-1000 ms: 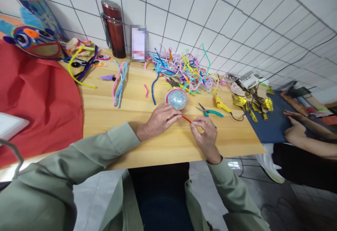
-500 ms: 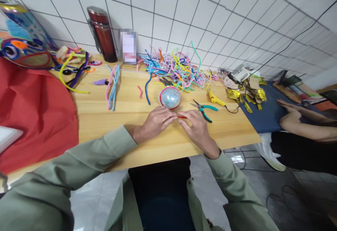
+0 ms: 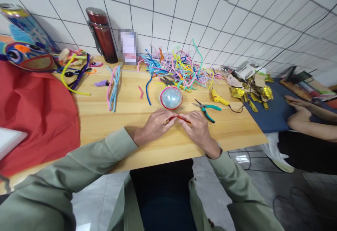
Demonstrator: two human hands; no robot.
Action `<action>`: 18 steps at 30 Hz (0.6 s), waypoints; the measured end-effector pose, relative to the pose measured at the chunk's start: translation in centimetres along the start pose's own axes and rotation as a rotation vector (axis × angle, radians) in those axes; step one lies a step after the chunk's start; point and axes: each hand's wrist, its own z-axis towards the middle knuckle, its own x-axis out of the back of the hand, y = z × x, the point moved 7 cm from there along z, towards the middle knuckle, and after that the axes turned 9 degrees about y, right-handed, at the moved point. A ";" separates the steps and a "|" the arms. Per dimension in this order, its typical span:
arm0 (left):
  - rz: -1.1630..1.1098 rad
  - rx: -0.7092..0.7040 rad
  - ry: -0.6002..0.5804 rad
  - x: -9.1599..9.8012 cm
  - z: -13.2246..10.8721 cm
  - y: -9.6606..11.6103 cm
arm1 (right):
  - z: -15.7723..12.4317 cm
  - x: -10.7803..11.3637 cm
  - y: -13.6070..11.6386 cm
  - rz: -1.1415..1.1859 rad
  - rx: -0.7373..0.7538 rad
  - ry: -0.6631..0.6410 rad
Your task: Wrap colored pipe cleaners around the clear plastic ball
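Between my two hands is a short red pipe cleaner point(image 3: 180, 117), slightly bent at its middle. My left hand point(image 3: 158, 124) pinches its left part between thumb and fingers. My right hand point(image 3: 195, 126) pinches the right part, and the fingertips of both hands nearly meet. Just beyond them sits a clear plastic dome point(image 3: 171, 97) with a red rim. Long-nose pliers point(image 3: 206, 109) with teal and black handles lie open to the right of my right hand. A dark blue pipe cleaner point(image 3: 147, 90) and a short pink piece point(image 3: 140, 92) lie farther left.
A heap of coloured pipe cleaners point(image 3: 179, 66) lies against the tiled wall. Right of it are a yellow glue gun point(image 3: 219, 97) and gold wrappers point(image 3: 251, 94). A red thermos point(image 3: 102, 36) and red cloth point(image 3: 39, 119) are on the left. Another person's arm point(image 3: 310, 119) rests at far right.
The red pipe cleaner shows more between my hands and is now bent at its middle. Both hands have shifted slightly toward me, away from the dome. The camera view has turned a little.
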 end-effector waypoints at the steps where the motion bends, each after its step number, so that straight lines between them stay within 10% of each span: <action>1: 0.003 -0.007 -0.007 -0.1 0.0 0.1 | 0.0 -0.2 0.0 -0.003 0.012 -0.005; 18: 0.045 0.044 -0.137 -0.9 -0.4 -0.7 | 1.6 -1.1 2.9 -0.047 0.281 -0.178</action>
